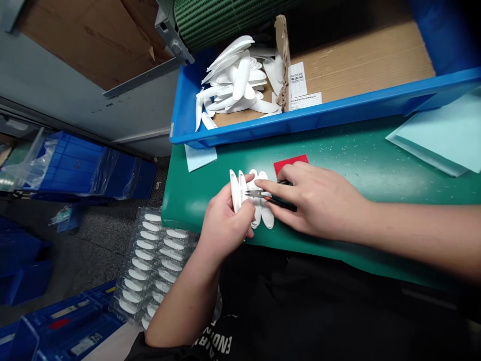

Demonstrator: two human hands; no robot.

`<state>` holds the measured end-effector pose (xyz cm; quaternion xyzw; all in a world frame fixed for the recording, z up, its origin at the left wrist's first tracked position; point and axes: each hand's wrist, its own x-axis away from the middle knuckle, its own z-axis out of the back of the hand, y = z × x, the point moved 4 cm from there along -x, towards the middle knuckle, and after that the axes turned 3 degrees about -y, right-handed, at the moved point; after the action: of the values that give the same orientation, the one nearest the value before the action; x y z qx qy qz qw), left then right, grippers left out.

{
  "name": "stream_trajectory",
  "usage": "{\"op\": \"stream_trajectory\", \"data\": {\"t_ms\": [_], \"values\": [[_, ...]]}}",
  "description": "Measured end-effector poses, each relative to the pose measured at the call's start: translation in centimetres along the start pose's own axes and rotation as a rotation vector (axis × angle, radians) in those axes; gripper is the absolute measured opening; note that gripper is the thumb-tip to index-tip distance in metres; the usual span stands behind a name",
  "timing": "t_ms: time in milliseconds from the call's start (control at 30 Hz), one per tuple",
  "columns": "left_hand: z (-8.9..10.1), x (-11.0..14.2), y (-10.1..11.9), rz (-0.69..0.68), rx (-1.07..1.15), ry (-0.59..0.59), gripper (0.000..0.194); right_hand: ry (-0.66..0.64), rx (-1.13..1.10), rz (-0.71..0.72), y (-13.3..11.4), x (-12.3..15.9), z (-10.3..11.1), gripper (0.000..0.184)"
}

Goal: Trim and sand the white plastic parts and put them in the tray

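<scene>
- While the left hand (225, 220) curls closed around a row of white oval plastic parts (257, 200), those parts hang just above the green counter (338, 170), near its front edge.
- Right hand (319, 195) pinches black-handled pointed snips (280, 200) between thumb and fingers, their metal tips lying across the parts.
- Just beyond the hands lies a red pad (291, 164).
- Farther along the counter, a blue plastic tray (300, 120) holds a heap of white parts (236, 80).
- Pale blue sheets (436, 135) lie on the counter's right side.
- Left of the counter, a clear blister tray (150, 260) carries rows of white ovals.
</scene>
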<state>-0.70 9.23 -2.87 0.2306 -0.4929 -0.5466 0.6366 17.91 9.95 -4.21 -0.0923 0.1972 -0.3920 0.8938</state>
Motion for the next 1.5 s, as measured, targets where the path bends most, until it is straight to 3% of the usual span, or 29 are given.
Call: {"op": "stream_trajectory", "data": {"t_ms": [367, 567, 667, 767, 1000, 1233, 1500], "values": [[-0.3, -0.1, 0.1, -0.001, 0.061, -0.012, 0.055, -0.026, 0.073, 0.021, -0.3, 0.1, -0.5, 0.039], [-0.3, -0.9, -0.7, 0.031, 0.086, -0.036, 0.058, 0.063, -0.131, -0.051, 0.8, -0.2, -0.4, 0.036], [0.2, -1.9, -0.8, -0.045, -0.009, 0.024, 0.047, 0.093, -0.239, -0.118, 1.5, -0.3, -0.3, 0.036], [0.4, -2.6, -0.7, -0.094, -0.188, 0.010, 0.041, 0.075, -0.279, -0.149, 1.9, -0.3, -0.4, 0.036], [2.0, -1.1, 0.3, -0.100, -0.434, 0.069, 0.058, 0.055, -0.276, -0.169, 2.2, -0.3, -0.5, 0.036], [0.9, -0.1, -0.2, 0.062, -0.069, -0.120, 0.061, 0.061, -0.120, -0.041, 0.2, -0.1, 0.1, 0.036], [-0.1, 0.3, 0.1, 0.024, -0.060, -0.141, 0.065, 0.011, -0.045, 0.015, -0.5, 0.1, 0.3, 0.037]]}}
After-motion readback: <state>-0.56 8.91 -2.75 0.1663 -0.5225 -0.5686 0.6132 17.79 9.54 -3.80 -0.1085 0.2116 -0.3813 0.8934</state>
